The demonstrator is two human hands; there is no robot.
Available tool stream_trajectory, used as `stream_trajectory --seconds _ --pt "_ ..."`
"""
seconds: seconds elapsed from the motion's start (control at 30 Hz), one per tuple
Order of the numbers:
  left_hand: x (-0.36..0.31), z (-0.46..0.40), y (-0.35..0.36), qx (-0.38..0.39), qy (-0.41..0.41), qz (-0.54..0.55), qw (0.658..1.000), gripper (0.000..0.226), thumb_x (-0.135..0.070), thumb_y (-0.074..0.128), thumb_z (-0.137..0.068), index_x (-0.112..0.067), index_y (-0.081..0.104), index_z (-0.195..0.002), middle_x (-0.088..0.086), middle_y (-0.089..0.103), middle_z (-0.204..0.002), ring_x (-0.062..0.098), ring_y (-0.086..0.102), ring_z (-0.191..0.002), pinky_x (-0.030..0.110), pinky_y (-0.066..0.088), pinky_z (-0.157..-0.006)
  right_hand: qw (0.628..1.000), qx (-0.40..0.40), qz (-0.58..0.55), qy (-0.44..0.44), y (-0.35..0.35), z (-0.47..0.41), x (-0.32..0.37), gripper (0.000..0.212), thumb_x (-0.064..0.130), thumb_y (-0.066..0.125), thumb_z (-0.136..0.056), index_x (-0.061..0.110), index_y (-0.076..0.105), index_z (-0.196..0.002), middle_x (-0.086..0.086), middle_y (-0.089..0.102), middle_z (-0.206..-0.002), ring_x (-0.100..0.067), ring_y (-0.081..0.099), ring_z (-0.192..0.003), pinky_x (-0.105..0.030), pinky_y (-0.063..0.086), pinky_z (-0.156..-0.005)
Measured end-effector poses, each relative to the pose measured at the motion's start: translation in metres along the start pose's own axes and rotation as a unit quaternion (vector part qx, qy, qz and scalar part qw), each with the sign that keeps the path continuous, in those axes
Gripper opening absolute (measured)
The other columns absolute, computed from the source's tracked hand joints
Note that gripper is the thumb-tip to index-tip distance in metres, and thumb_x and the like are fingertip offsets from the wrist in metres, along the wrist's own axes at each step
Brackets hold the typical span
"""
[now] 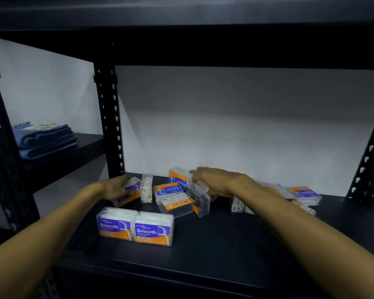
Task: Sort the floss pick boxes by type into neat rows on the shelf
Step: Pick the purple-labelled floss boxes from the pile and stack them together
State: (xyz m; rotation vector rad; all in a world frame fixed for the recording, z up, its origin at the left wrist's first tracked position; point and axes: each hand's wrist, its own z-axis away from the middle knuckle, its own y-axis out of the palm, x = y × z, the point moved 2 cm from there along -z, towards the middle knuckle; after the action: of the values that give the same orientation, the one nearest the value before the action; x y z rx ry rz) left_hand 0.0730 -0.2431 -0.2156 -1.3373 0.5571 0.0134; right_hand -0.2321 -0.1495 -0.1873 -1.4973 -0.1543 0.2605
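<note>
Two bare arms reaching over a black metal shelf scattered with floss pick boxes. Left hand curled round a tilted purple-and-orange box near the rear left post, gripping it. Right hand held flat above the middle heap, fingers stretched out and gripping nothing, fingertips over a "Round" box standing on edge. Beneath the palm, a dark "Charcoal" box on its side, touching another dark box lying flat. A second "Round" box just behind that one. Clear box of white picks upright between the gripped box and the heap. At the front, two "Smooth" boxes side by side, touching, labels forward. More boxes jumbled at right, blurred. Folded blue towels on the neighbouring shelf to the left.
</note>
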Motion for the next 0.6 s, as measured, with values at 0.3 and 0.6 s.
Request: stream_trajectory --seconds 0.3,0.6 --pt "0.004 -0.003 0.000 -0.002 0.012 -0.006 1.000 0.058 -0.026 0.058 -0.099 -0.017 0.031 -0.149 0.010 0.047 -0.145 0.027 0.051 -0.126 0.035 0.043 -0.101 0.997 0.062 0.031 0.029 -0.003 -0.020 -0.010 0.090 0.019 0.086 -0.072 0.035 0.040 -0.148 -0.002 0.039 -0.135 -0.027 0.044 -0.127 -0.045 0.046 -0.101" --pt "0.009 -0.007 0.002 -0.005 0.029 -0.008 1.000 0.061 -0.026 0.059 -0.098 -0.019 0.029 -0.151 0.010 0.044 -0.147 0.029 0.052 -0.126 0.034 0.049 -0.094 0.975 -0.151 -0.148 0.075 -0.018 -0.010 -0.046 0.065 0.047 0.085 -0.069 0.023 0.059 -0.123 -0.007 0.028 -0.146 -0.027 0.043 -0.126 -0.033 0.044 -0.096"
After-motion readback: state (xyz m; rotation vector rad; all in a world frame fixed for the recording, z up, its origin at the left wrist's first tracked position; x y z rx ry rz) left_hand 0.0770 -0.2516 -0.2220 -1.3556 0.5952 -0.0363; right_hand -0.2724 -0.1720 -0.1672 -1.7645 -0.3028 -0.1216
